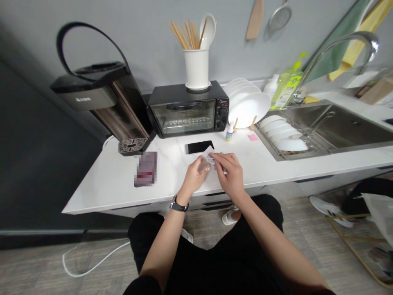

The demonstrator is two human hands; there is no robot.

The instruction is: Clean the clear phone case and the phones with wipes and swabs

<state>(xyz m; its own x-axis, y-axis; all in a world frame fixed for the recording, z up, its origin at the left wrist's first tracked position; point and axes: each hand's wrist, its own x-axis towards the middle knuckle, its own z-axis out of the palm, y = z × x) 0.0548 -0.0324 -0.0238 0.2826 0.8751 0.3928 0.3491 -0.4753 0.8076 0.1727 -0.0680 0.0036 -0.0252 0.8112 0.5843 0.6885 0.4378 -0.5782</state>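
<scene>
Both hands meet over the white counter, near its front edge. My left hand [194, 175], with a black watch on the wrist, grips a crumpled whitish cloth or tissue [207, 154] from the left. From the right, my right hand [229, 172] presses its fingers onto the same piece; whatever lies under the fingers is hidden. A phone with a dark screen [200, 147] lies just behind the hands. Behind and to the right stands a small white bottle with a yellow and blue label [229, 133]. A pink square [253, 137] lies right of the bottle.
A toaster oven [187, 110] carries a white holder with chopsticks [197, 67]. At left stand a dark water dispenser [119, 106] and a blurred purplish item [146, 169]. Plates [250, 108], a green soap bottle [285, 88] and a sink with bowls [350, 123] are at right.
</scene>
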